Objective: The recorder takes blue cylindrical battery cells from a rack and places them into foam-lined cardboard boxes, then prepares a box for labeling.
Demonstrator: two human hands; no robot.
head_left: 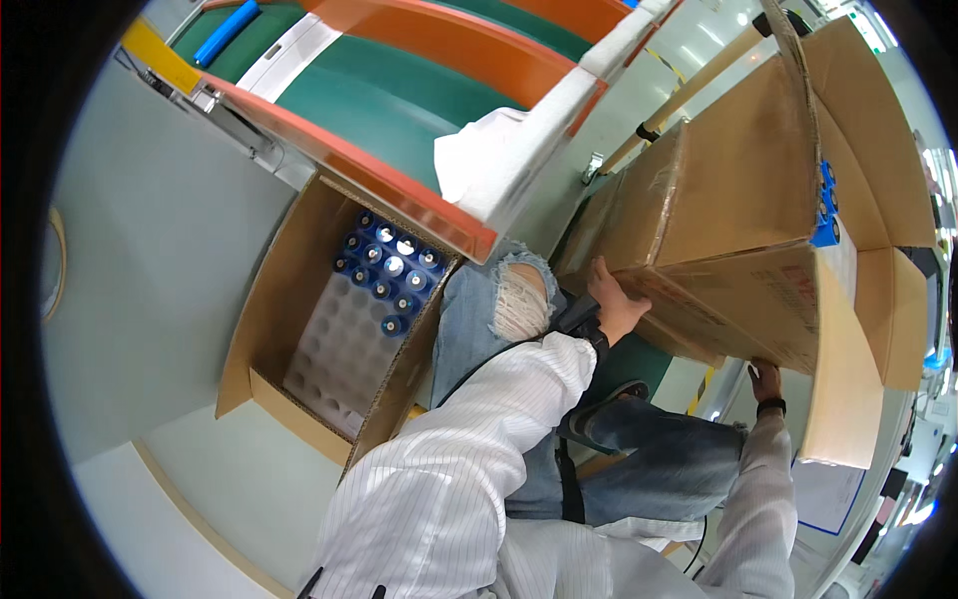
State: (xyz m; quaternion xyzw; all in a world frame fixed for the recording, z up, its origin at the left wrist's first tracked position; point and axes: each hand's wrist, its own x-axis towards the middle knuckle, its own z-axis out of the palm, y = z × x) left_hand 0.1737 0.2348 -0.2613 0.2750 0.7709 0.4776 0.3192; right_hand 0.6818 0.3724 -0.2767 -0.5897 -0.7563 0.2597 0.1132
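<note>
Cardboard carton (pixel 743 304): open end to right

Lies ahead of the hands, right of view; flaps splayed, blue cylindrical cells (pixel 827 205) at the opening. Long axis: cannot be told, foreshortened. Left hand (pixel 616 301) at its closed-end corner, fingers against cardboard; right hand (pixel 765 382) at its lower edge near 1 flap, fingertips hidden, grip unclear. The 2 hands stand apart.

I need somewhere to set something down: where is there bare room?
Bare: the green belt between the white strip and white cloth; inside the left carton, the tray lower-left of the blue cylinders. Crowded: the tray's upper rows, and along the large box, where the left hand and right hand are.
</note>
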